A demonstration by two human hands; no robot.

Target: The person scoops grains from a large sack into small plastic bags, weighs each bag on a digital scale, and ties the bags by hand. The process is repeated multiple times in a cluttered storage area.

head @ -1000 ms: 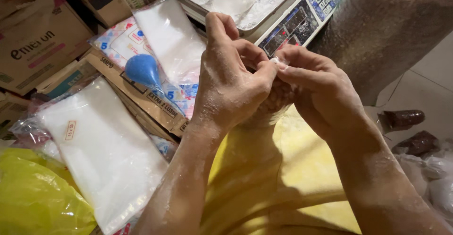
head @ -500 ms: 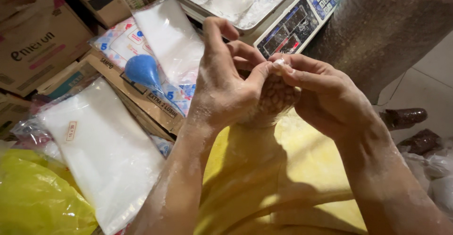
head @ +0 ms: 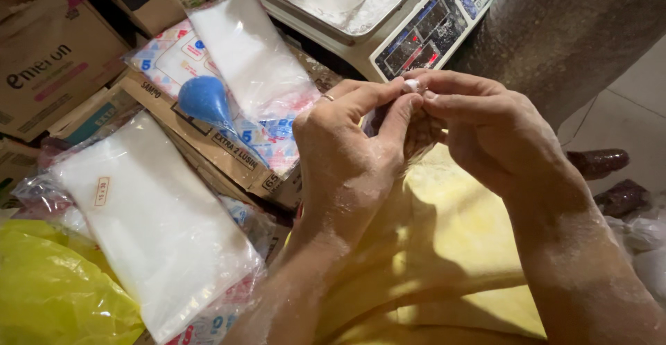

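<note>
Pinching together, the fingertips of the left hand [head: 347, 158] and right hand [head: 496, 137] clench the twisted neck of a small clear bag [head: 418, 133] of brownish contents, which hangs just below them between the palms. Just beyond the fingers sits a digital scale [head: 416, 40]. Off to their left lie a blue bulb [head: 202, 101] and white powder packets [head: 152, 220] on cardboard boxes [head: 48, 54].

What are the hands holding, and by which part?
Both hands, left and right, pinch the top of a small clear bag of brownish contents.
</note>
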